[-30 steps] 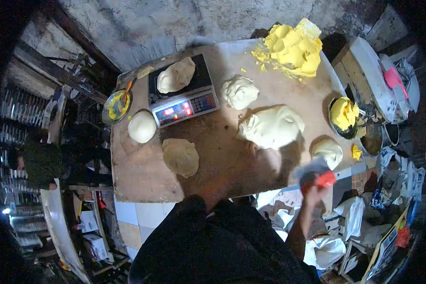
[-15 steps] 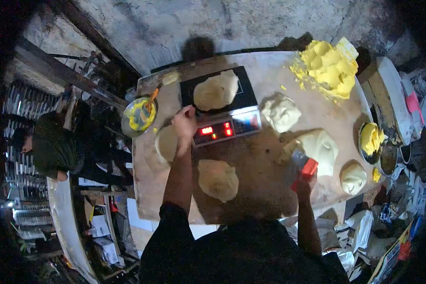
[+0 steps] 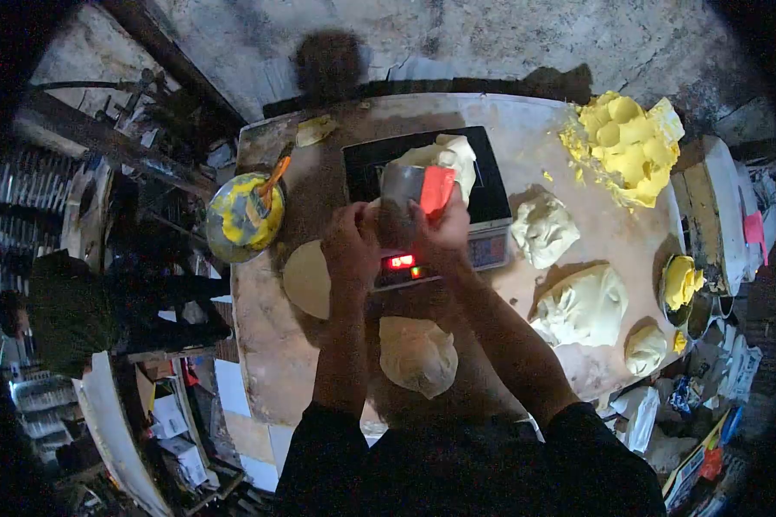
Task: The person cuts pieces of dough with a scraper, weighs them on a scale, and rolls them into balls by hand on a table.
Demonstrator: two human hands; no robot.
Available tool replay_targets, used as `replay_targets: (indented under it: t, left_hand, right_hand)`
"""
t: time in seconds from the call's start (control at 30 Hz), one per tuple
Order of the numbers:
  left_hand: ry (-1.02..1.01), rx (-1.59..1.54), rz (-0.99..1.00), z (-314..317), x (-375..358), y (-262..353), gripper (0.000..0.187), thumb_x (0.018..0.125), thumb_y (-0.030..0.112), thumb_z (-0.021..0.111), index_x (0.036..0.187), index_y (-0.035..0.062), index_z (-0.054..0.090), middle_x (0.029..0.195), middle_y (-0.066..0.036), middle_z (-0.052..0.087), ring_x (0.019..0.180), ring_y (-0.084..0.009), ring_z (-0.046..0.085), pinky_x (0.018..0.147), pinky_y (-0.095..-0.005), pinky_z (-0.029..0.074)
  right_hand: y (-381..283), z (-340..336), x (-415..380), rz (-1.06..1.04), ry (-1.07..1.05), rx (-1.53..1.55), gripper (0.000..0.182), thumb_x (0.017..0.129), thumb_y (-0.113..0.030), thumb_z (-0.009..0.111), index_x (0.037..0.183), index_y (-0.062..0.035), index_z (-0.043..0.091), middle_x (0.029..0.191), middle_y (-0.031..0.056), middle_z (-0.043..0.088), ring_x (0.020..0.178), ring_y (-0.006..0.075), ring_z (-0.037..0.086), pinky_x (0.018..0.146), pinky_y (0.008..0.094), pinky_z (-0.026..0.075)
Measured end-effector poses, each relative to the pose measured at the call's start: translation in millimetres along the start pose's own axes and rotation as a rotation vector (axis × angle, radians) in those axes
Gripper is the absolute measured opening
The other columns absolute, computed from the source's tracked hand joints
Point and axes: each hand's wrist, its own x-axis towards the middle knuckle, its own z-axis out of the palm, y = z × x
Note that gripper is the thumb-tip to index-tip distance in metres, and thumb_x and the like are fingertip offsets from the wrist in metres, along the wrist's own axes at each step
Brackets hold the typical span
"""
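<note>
A pale piece of dough (image 3: 457, 158) lies on the black platform of a digital scale (image 3: 491, 247) with lit red digits. My right hand (image 3: 445, 227) grips the red handle of a dough scraper (image 3: 403, 191), whose grey blade is over the dough and hides part of it. Just left of the blade, my left hand (image 3: 352, 247) is closed at the dough's near-left edge; its fingertips are partly hidden. Two flat dough pieces, one left (image 3: 306, 280) and one nearer me (image 3: 417, 355), rest on the table. To the right sit a dough lump (image 3: 545, 228) and a larger dough mass (image 3: 585, 306).
A bowl (image 3: 224, 246) with yellow fat and an orange-handled brush (image 3: 272, 185) stands at the table's left. A yellow heap (image 3: 625, 146) occupies the far right corner. Another dough ball (image 3: 646, 349) and a yellow-filled bowl (image 3: 681, 283) are at the right edge. A person (image 3: 60, 310) is at left.
My right hand has brought the scraper from the large dough mass on the right to the dough on the scale. My left hand has moved slightly to the dough's edge. The view has shifted.
</note>
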Motion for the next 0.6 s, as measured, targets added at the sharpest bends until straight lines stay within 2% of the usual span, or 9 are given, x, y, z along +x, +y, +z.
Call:
replay_targets:
  t: [0.07, 0.13, 0.27, 0.33, 0.4, 0.47, 0.5, 0.53, 0.6]
  left_hand:
    - [0.005, -0.047, 0.003, -15.0, -4.0, 11.7, 0.025, 0.096, 0.025, 0.054, 0.099, 0.0015, 0.064, 0.087, -0.017, 0.065, 0.083, -0.0366, 0.063, 0.077, -0.0435, 0.049]
    - [0.011, -0.138, -0.012, -33.8, -10.4, 38.6, 0.024, 0.097, 0.023, 0.053, 0.100, 0.0021, 0.063, 0.090, -0.017, 0.064, 0.084, -0.0354, 0.063, 0.078, -0.0414, 0.049]
    - [0.005, -0.580, 0.217, -43.7, -48.7, 94.3, 0.023, 0.098, 0.021, 0.050, 0.105, 0.0030, 0.062, 0.100, -0.017, 0.062, 0.087, -0.0322, 0.062, 0.079, -0.0388, 0.049]
    - [-0.059, -0.521, 0.431, -40.1, -79.3, 147.9, 0.025, 0.097, 0.022, 0.050, 0.111, 0.0046, 0.060, 0.112, -0.016, 0.056, 0.091, -0.0289, 0.059, 0.081, -0.0400, 0.048]
    - [-0.287, -0.503, 0.270, 28.0, -128.2, 180.2, 0.032, 0.095, 0.026, 0.053, 0.120, 0.0062, 0.058, 0.122, -0.014, 0.044, 0.098, -0.0279, 0.052, 0.086, -0.0406, 0.045]
    - [-0.043, -0.496, 0.445, 109.4, -183.9, 204.3, 0.040, 0.093, 0.032, 0.056, 0.125, 0.0078, 0.056, 0.120, -0.015, 0.047, 0.100, -0.0302, 0.052, 0.088, -0.0433, 0.045]
    - [0.052, -0.370, 0.480, 138.1, -213.4, 221.7, 0.043, 0.093, 0.036, 0.055, 0.127, 0.0084, 0.056, 0.119, -0.016, 0.049, 0.100, -0.0313, 0.052, 0.088, -0.0459, 0.045]
    - [0.076, -0.268, 0.500, 168.7, -242.2, 225.1, 0.044, 0.093, 0.036, 0.056, 0.127, 0.0080, 0.055, 0.119, -0.016, 0.049, 0.101, -0.0317, 0.052, 0.089, -0.0462, 0.044]
    - [0.024, -0.150, 0.499, 210.9, -287.2, 209.0, 0.046, 0.093, 0.037, 0.056, 0.127, 0.0073, 0.054, 0.119, -0.017, 0.049, 0.101, -0.0325, 0.052, 0.090, -0.0467, 0.042]
  right_hand:
    - [25.9, 10.3, -21.8, -0.109, -0.013, -0.173, 0.049, 0.083, -0.009, 0.071, 0.125, -0.0013, 0.048, 0.105, 0.0142, 0.062, 0.096, 0.0245, 0.063, 0.080, 0.0361, 0.051]
    - [4.4, -13.2, -33.0, 0.100, -0.385, -0.258, 0.054, 0.081, -0.013, 0.073, 0.126, 0.0000, 0.046, 0.107, 0.0181, 0.061, 0.099, 0.0324, 0.063, 0.082, 0.0391, 0.052]
    - [80.0, -90.4, -116.6, 0.025, -0.300, -0.147, 0.059, 0.080, -0.019, 0.076, 0.128, -0.0025, 0.046, 0.110, 0.0147, 0.060, 0.098, 0.0266, 0.062, 0.080, 0.0395, 0.052]
    - [111.5, -163.5, -162.2, 0.102, -0.106, -0.134, 0.049, 0.082, -0.016, 0.073, 0.124, -0.0056, 0.049, 0.099, 0.0100, 0.060, 0.085, 0.0226, 0.060, 0.069, 0.0362, 0.050]
    - [146.7, -246.7, -209.1, 0.195, 0.200, -0.081, 0.040, 0.085, -0.014, 0.070, 0.120, -0.0087, 0.052, 0.088, 0.0053, 0.060, 0.071, 0.0185, 0.058, 0.059, 0.0330, 0.048]
    - [173.5, -332.3, -261.4, 0.243, 0.496, 0.118, 0.032, 0.087, -0.012, 0.067, 0.116, -0.0118, 0.055, 0.076, 0.0006, 0.059, 0.058, 0.0144, 0.056, 0.048, 0.0297, 0.046]
    - [149.7, -375.0, -288.0, 0.515, 0.548, 0.301, 0.027, 0.087, -0.012, 0.069, 0.111, -0.0133, 0.056, 0.069, -0.0021, 0.056, 0.051, 0.0111, 0.050, 0.040, 0.0277, 0.040]
    - [110.3, -400.4, -297.9, 0.615, 0.585, 0.402, 0.029, 0.088, -0.010, 0.068, 0.114, -0.0103, 0.055, 0.076, -0.0003, 0.060, 0.056, 0.0125, 0.054, 0.046, 0.0269, 0.045]
    - [74.8, -423.9, -315.3, 0.292, 0.971, 0.201, 0.038, 0.090, -0.007, 0.064, 0.125, -0.0053, 0.050, 0.109, 0.0061, 0.060, 0.086, 0.0186, 0.060, 0.074, 0.0302, 0.051]
